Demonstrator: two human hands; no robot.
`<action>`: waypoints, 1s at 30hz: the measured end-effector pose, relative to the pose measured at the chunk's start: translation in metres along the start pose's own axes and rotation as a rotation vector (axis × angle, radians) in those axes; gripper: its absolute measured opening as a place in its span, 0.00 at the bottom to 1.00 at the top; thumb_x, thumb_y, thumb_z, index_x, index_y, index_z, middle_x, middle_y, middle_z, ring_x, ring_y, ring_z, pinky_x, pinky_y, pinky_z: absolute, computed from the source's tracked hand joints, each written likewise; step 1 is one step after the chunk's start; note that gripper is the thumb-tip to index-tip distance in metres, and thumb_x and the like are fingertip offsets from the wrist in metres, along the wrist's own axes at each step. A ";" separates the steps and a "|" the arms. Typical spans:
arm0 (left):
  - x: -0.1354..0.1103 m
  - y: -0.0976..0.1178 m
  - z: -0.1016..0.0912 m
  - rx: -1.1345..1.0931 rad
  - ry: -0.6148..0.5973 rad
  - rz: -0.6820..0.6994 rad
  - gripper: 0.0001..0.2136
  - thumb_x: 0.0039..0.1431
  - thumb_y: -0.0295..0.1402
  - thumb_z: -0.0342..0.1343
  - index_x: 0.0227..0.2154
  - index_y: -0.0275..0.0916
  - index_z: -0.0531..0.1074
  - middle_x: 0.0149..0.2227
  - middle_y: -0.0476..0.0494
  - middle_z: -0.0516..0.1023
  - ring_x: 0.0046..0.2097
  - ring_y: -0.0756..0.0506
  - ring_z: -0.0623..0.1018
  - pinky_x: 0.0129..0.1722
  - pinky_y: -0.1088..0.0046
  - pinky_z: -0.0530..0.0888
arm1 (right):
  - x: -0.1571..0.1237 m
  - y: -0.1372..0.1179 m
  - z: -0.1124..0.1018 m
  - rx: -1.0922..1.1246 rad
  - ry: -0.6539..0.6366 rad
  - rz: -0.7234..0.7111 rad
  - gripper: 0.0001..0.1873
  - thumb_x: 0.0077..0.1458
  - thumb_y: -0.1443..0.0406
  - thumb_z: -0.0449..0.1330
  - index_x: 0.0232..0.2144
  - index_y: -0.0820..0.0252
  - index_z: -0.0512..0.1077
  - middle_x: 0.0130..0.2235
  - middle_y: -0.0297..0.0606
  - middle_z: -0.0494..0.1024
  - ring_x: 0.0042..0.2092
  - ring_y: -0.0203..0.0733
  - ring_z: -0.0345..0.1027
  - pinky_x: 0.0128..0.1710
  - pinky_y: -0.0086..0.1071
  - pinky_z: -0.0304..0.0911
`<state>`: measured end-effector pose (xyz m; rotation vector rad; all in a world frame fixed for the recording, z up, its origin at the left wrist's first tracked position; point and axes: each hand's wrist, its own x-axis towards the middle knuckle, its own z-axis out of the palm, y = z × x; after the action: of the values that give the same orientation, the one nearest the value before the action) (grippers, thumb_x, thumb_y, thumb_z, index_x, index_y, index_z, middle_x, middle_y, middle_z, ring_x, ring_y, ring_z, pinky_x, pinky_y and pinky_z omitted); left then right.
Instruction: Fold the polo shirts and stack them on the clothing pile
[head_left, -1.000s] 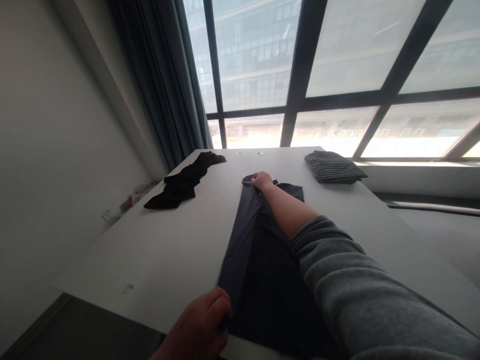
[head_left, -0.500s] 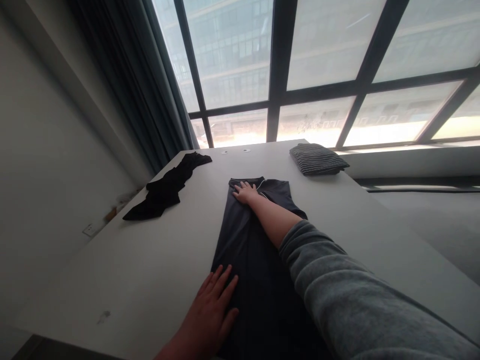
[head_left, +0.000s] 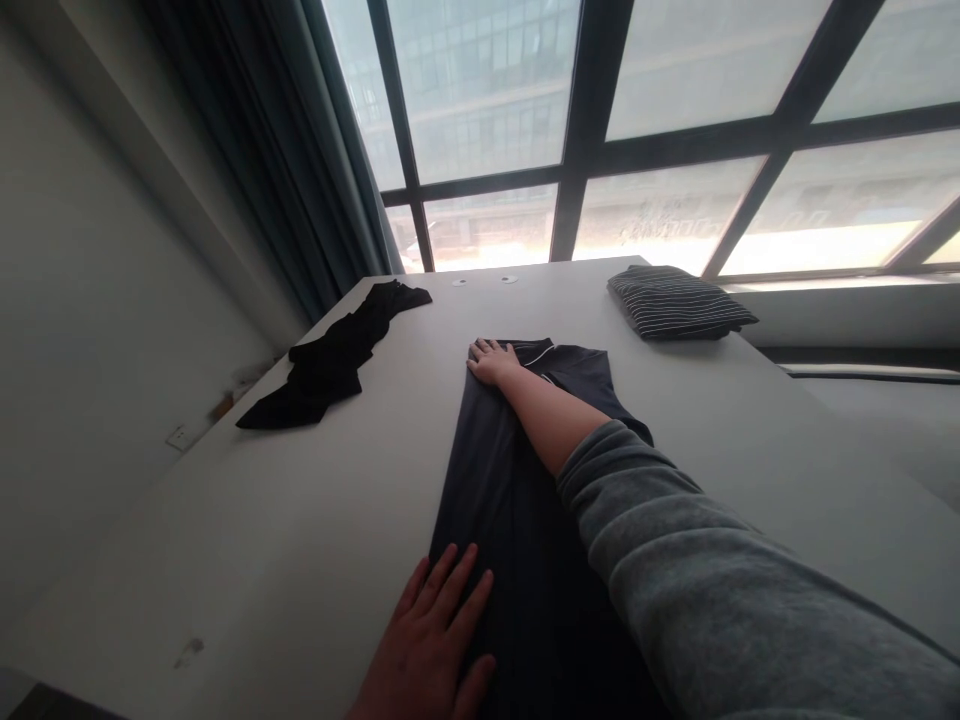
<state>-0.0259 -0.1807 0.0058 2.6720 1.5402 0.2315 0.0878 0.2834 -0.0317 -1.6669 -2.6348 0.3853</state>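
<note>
A long dark navy garment with white piping lies lengthwise on a white table, folded at its far end. My right hand rests flat on the garment's far end, and a grey sleeve covers most of that arm. My left hand lies palm down with spread fingers at the near left edge of the garment. Neither hand holds anything. The arm hides the garment's middle right part, and the near end runs out of view.
A crumpled black cloth lies at the table's left side. A folded striped dark garment sits at the far right. Two small round grommets mark the far edge. A large window lies beyond it, and a wall stands left.
My left hand has opened from a grip on the garment's edge and now lies flat. My right hand has flattened on the far end. The view has tilted slightly.
</note>
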 end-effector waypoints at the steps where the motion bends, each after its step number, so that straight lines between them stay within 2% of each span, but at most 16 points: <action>1: -0.001 0.001 0.000 0.005 0.008 -0.011 0.38 0.66 0.39 0.57 0.75 0.46 0.48 0.75 0.41 0.53 0.73 0.35 0.59 0.68 0.51 0.66 | 0.004 0.002 0.001 0.004 0.003 0.010 0.38 0.71 0.46 0.41 0.76 0.51 0.45 0.77 0.41 0.39 0.77 0.58 0.35 0.72 0.64 0.33; 7: -0.013 0.008 -0.007 0.006 0.010 -0.047 0.37 0.66 0.40 0.57 0.75 0.49 0.49 0.75 0.41 0.54 0.73 0.33 0.60 0.69 0.47 0.63 | 0.004 0.002 0.000 0.027 0.039 0.000 0.39 0.71 0.46 0.40 0.76 0.55 0.46 0.77 0.44 0.40 0.77 0.58 0.35 0.73 0.63 0.32; 11: -0.014 0.002 -0.014 0.002 -0.045 -0.003 0.36 0.66 0.42 0.58 0.74 0.53 0.53 0.75 0.39 0.54 0.73 0.31 0.60 0.68 0.40 0.64 | -0.002 0.010 -0.013 0.042 0.084 -0.079 0.35 0.73 0.48 0.41 0.75 0.53 0.50 0.77 0.40 0.40 0.77 0.54 0.30 0.74 0.55 0.34; 14: -0.009 -0.004 -0.020 -0.023 -0.066 0.013 0.32 0.66 0.40 0.58 0.72 0.54 0.58 0.74 0.40 0.56 0.72 0.31 0.60 0.68 0.37 0.62 | -0.018 0.049 -0.030 0.048 0.169 -0.114 0.33 0.74 0.51 0.43 0.75 0.54 0.52 0.77 0.40 0.42 0.78 0.53 0.28 0.75 0.50 0.34; 16: -0.005 -0.002 -0.025 -0.059 -0.064 0.030 0.29 0.66 0.37 0.58 0.69 0.52 0.64 0.72 0.42 0.60 0.72 0.32 0.62 0.69 0.38 0.60 | -0.040 0.091 -0.041 0.049 0.262 -0.098 0.31 0.74 0.53 0.46 0.72 0.55 0.59 0.76 0.43 0.49 0.77 0.55 0.34 0.74 0.51 0.36; 18: 0.002 0.004 -0.031 -0.108 -0.056 0.050 0.25 0.65 0.34 0.59 0.65 0.51 0.69 0.70 0.42 0.65 0.70 0.34 0.65 0.69 0.40 0.61 | -0.071 0.137 -0.047 0.038 0.334 -0.059 0.28 0.73 0.57 0.46 0.68 0.60 0.67 0.73 0.47 0.58 0.75 0.52 0.43 0.74 0.47 0.40; 21: 0.023 0.024 -0.036 -0.192 -0.053 0.091 0.19 0.64 0.31 0.59 0.58 0.48 0.74 0.65 0.42 0.71 0.66 0.37 0.70 0.65 0.51 0.68 | -0.119 0.193 -0.045 0.025 0.356 -0.003 0.26 0.73 0.62 0.44 0.62 0.66 0.72 0.63 0.51 0.72 0.67 0.48 0.60 0.70 0.39 0.50; 23: 0.045 0.043 -0.036 -0.246 -0.087 0.173 0.16 0.65 0.30 0.58 0.54 0.47 0.76 0.61 0.43 0.75 0.62 0.41 0.73 0.60 0.59 0.71 | -0.140 0.214 -0.040 0.026 0.334 0.025 0.26 0.72 0.63 0.44 0.61 0.66 0.74 0.60 0.50 0.76 0.63 0.47 0.66 0.67 0.37 0.55; 26: 0.085 0.075 -0.033 -0.277 -0.154 0.380 0.11 0.68 0.32 0.57 0.51 0.46 0.76 0.58 0.45 0.78 0.55 0.45 0.77 0.53 0.66 0.71 | -0.148 0.225 -0.032 0.027 0.305 0.044 0.25 0.72 0.63 0.46 0.59 0.63 0.76 0.59 0.48 0.77 0.62 0.46 0.66 0.66 0.35 0.56; 30: 0.133 0.121 -0.026 -0.210 -0.192 0.610 0.10 0.71 0.33 0.54 0.51 0.45 0.76 0.61 0.46 0.75 0.49 0.47 0.77 0.45 0.68 0.71 | -0.137 0.228 -0.029 0.020 0.288 0.063 0.23 0.69 0.62 0.53 0.61 0.59 0.76 0.59 0.48 0.76 0.63 0.48 0.65 0.66 0.36 0.54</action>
<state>0.1395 -0.1277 0.0598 2.8048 0.5829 0.1388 0.3541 0.2599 -0.0326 -1.6601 -2.3690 0.1560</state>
